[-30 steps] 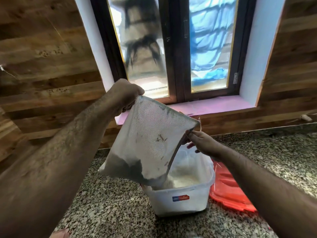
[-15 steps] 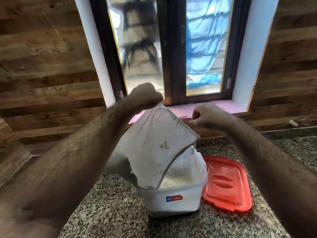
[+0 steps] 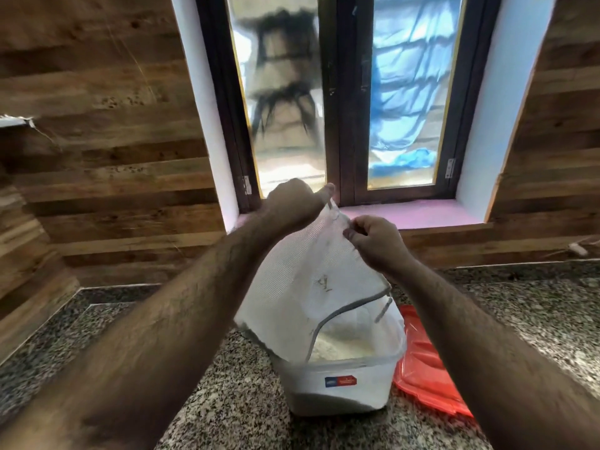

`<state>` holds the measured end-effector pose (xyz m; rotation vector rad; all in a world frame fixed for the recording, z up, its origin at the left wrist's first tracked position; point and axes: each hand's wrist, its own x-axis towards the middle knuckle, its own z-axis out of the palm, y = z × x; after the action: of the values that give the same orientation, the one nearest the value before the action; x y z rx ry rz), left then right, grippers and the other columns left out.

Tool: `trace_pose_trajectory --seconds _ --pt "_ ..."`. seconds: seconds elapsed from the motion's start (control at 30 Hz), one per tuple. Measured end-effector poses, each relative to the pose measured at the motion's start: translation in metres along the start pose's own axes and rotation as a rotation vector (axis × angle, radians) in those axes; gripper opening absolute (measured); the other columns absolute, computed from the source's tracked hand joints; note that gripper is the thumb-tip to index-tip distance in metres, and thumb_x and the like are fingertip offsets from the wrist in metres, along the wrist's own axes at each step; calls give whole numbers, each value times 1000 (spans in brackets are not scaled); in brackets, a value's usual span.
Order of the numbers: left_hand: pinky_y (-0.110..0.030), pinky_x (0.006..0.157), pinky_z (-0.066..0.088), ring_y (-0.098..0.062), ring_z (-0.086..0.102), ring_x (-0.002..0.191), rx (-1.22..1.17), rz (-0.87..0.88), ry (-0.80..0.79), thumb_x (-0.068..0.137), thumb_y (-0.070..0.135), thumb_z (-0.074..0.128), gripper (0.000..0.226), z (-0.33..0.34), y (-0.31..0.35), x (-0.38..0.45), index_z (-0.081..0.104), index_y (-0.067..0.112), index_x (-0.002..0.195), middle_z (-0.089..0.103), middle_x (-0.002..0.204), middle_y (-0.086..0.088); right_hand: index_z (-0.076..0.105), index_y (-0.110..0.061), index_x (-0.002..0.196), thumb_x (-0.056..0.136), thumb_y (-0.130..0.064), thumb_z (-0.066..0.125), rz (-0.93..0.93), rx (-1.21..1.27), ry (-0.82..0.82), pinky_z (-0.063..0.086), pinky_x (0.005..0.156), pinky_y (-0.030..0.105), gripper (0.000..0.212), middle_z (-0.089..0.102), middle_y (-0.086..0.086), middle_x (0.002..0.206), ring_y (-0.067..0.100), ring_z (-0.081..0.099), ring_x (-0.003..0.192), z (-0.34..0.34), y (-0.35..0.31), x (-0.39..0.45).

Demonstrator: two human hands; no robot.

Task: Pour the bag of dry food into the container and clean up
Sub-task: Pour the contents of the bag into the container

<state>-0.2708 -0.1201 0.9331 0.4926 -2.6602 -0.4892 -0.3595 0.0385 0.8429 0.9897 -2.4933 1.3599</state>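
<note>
— Over the white container (image 3: 337,389), near the middle of the desk (image 3: 227,401), what are the hands doing?

— Both hands grip the upturned bag (image 3: 305,280) by its raised end. The left hand (image 3: 293,207) has its fingers curled round the top corner; the right hand (image 3: 373,243) pinches the edge just beside it. The bag's open mouth hangs down into the container.

— So which step is this?

— The tail of the pour, I'd judge. The bag looks limp and nearly flat, and pale dry food (image 3: 337,347) already lies heaped inside the container.

— How does the bag look?

— White, woven like mesh, thin and floppy, with a grey trim round the mouth and a few dark smudges on its side. Some remains may cling inside; I cannot tell.

— And next?

— Probably a gentle shake with the mouth kept inside the rim, so nothing scatters on the desk. Then lift the bag clear and fit the red lid (image 3: 425,378), which lies flat on the desk just right of the container.
</note>
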Motion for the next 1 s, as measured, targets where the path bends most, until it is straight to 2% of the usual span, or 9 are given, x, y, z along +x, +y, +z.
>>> trace_pose_trajectory --seconds 0.1,0.23,0.37,0.5,0.6,0.67,0.8,0.9,1.0 --pt "-28 66 39 -15 50 62 69 35 35 116 43 36 54 -4 -27 -24 69 5 96 55 75 -2 76 -8 101 104 -23 65 74 60 1 54 75 37 19 72 3 86 24 67 81 2 11 -2" --pt "-28 59 33 -16 56 74 -150 -171 157 111 55 44 46 7 -82 -62 63 15 94 62 83 -3 76 -12 110 105 -22 63 167 175 9 53 76 36 17 73 2 93 21 67 86 7 23 -11" --pt "-35 75 48 -24 62 96 -173 -313 311 102 68 48 50 34 -154 -90 62 20 112 67 107 -3 78 -17 101 104 -22 64 278 323 -5 55 69 34 15 75 3 95 21 67 82 14 40 -21" --pt "-44 98 51 -28 61 122 -336 -440 342 100 74 43 66 59 -201 -117 61 25 140 65 139 -8 73 -15 99 104 -11 57 414 461 -50 42 45 19 16 63 -2 78 12 53 62 21 53 -33" --pt "-41 101 50 -24 63 123 -700 -502 315 100 78 45 75 78 -207 -133 57 23 151 64 142 -3 68 -17 84 104 -9 58 493 487 -60 32 47 23 24 56 -7 57 15 43 54 28 65 -38" --pt "-41 90 56 -28 70 113 -883 -532 288 92 87 45 84 88 -206 -139 64 22 142 73 128 -7 65 -17 80 104 -9 58 541 479 -58 30 51 25 26 53 -7 54 16 40 53 31 73 -39" --pt "-45 84 63 -31 72 104 -1072 -437 286 93 70 51 54 96 -190 -141 67 23 115 74 113 -11 67 -16 89 105 -8 54 582 418 -63 31 54 28 22 53 1 67 16 42 58 29 79 -42" --pt "-46 77 63 -24 71 96 -1049 -374 385 90 83 56 51 104 -185 -131 68 36 108 73 105 -4 65 -15 91 104 -5 50 609 362 -52 30 54 30 22 53 5 69 18 42 60 30 85 -40" --pt "-32 56 50 -8 57 64 -915 -291 518 85 89 55 56 111 -187 -118 63 34 77 62 69 10 64 -12 93 98 2 43 644 324 -30 28 52 30 26 54 8 73 19 43 62 29 89 -38"
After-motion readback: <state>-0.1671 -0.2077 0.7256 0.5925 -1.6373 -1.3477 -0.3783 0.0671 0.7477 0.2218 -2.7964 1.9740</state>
